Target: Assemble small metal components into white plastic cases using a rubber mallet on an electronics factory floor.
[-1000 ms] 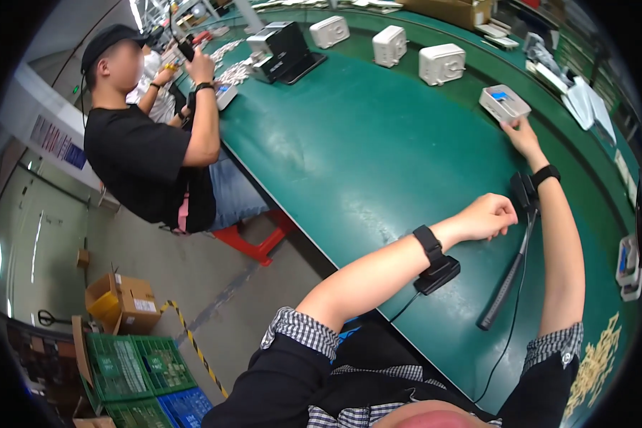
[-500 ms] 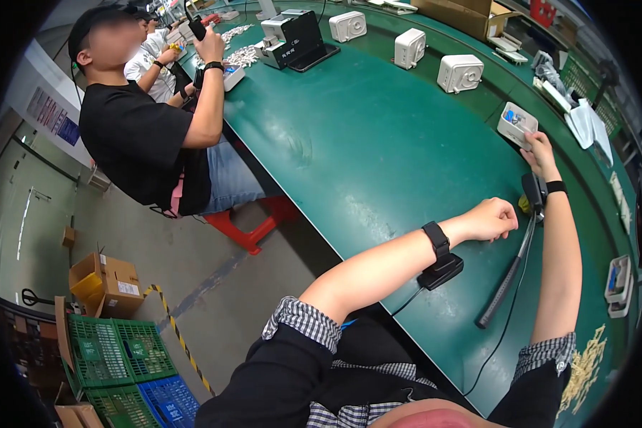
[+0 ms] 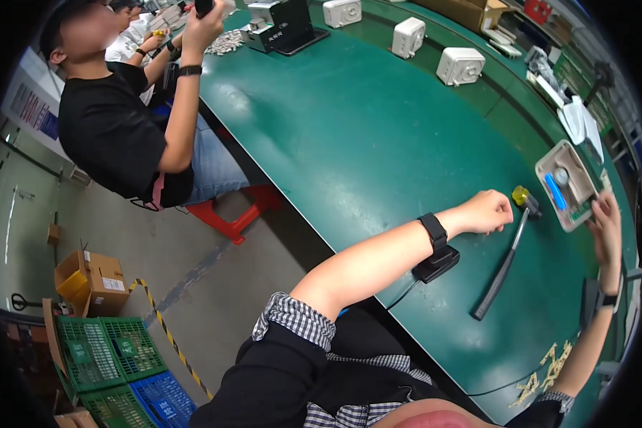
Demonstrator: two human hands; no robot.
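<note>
A person in dark clothes with checked cuffs sits at a long green table (image 3: 357,135), both forearms bare; I can see the work plainly from here. The right hand (image 3: 606,225), out to the person's right, grips the near edge of an open white plastic housing (image 3: 583,184), fingers closed on its rim. The housing is tilted, its hollow side showing a blue cylinder (image 3: 556,191) and, just beside that, a round grey part (image 3: 561,176). Whether the housing touches the surface below, I cannot tell.

The left hand (image 3: 481,212) is over the middle of the table, its fingers loosely curled; I see nothing held in them. Just beside them lies a hammer (image 3: 504,267) with a yellow-faced head and a dark handle slanting toward the person. Pale slender pieces (image 3: 546,371) are scattered near the right forearm.

Along the far side stand three white units (image 3: 461,65), well apart from the hands, and to their left a black machine (image 3: 282,25). A co-worker (image 3: 114,128) in a black shirt sits to the left on a red stool (image 3: 235,217).
</note>
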